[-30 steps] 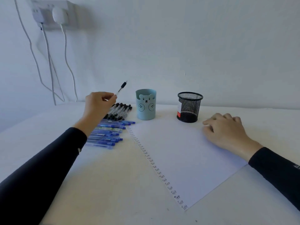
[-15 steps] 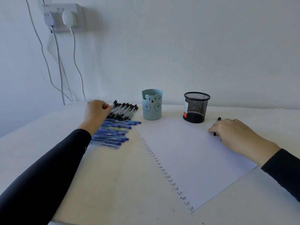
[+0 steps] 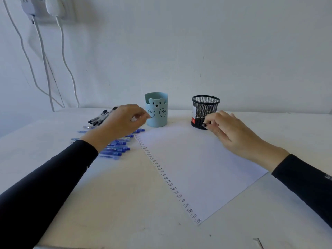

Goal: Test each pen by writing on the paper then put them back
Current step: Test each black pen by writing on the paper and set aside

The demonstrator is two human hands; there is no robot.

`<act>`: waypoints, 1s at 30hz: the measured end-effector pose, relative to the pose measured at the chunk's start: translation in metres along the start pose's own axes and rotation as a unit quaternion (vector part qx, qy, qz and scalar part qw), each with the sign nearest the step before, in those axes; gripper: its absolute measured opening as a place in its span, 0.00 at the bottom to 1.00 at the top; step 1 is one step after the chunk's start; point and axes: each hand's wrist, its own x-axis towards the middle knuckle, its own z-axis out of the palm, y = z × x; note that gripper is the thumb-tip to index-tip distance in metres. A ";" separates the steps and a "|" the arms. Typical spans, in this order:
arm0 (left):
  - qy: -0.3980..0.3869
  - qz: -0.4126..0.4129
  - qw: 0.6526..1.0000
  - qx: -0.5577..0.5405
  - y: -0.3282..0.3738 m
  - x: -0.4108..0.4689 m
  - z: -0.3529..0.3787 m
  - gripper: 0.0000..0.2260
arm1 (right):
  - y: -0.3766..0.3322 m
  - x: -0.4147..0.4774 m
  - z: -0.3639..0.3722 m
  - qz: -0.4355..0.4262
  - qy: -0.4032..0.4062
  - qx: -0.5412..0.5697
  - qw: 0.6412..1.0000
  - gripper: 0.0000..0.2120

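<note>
Paper (image 3: pixel 188 159) on white table (image 3: pixel 116 203); white wall (image 3: pixel 197 42), cables (image 3: pixel 43 56).

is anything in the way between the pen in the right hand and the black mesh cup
Nothing visible. The right hand pinches the black pen low in front of the black mesh cup, whose open top has nothing over it. The blue bear cup stands apart to the left.
</note>
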 end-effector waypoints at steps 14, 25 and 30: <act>-0.298 -0.035 0.954 -0.005 0.053 -0.021 0.034 0.39 | -0.010 -0.005 0.022 -0.039 -0.141 -0.064 0.987 0.25; -0.295 -0.052 0.953 0.051 0.090 -0.031 0.029 0.36 | -0.011 0.004 0.027 -0.211 -0.042 -0.138 0.967 0.11; -0.301 -0.039 0.952 0.038 0.100 -0.037 0.035 0.39 | -0.019 0.017 -0.009 0.046 0.020 0.091 0.995 0.13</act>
